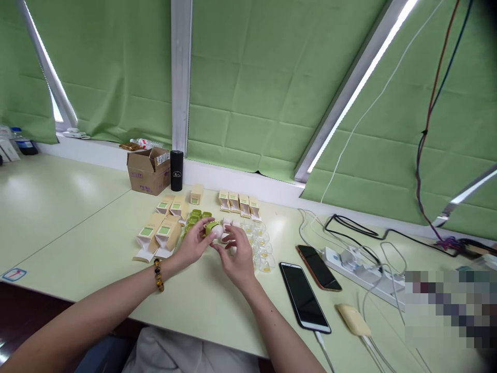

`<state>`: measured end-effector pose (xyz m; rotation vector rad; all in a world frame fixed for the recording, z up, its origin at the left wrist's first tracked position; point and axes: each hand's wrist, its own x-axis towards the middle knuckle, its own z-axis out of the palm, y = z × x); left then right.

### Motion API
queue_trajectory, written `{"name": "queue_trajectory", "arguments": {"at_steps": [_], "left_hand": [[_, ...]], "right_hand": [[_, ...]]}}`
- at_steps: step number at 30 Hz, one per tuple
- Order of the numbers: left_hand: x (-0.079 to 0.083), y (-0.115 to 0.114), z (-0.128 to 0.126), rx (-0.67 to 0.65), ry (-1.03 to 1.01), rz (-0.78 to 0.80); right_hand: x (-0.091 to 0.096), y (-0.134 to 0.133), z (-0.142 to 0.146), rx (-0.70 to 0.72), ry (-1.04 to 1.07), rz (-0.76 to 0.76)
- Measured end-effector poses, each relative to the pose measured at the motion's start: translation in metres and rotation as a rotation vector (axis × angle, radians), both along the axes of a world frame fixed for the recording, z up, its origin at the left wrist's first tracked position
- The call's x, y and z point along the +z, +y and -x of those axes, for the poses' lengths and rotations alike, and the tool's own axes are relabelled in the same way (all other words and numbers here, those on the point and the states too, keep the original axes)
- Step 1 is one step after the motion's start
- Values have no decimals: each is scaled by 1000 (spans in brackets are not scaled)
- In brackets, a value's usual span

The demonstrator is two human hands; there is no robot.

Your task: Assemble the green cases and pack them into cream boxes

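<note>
Left fingers [202, 223], gripping holder [210, 227]; right fingers [235, 231], parted

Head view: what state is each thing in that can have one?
Left hand: holding green piece and pale ball
Right hand: fingers parted, beside pale ball
Cardboard box: top open
Black tumbler: upright
Row of four small boxes: opened
White-edged phone: screen dark, cable plugged in
Orange-cased phone: screen dark
Green blinds: drawn down

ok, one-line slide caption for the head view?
Left hand holding a green cup and pale ball, right hand close by; small boxes and clear plastic cups alongside.
</note>
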<state>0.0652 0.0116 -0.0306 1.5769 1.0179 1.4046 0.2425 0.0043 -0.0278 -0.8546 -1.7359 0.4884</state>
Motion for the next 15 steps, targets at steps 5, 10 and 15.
{"name": "queue_trajectory", "arguments": {"at_steps": [5, 10, 15], "left_hand": [[4, 1, -4, -223, -126, 97], [9, -2, -6, -300, -213, 179], [9, -1, -7, -322, -240, 204]], "right_hand": [[-6, 4, -2, -18, -185, -294], [-7, 5, -2, -71, -186, -337], [-7, 5, -4, -80, -174, -349]]}}
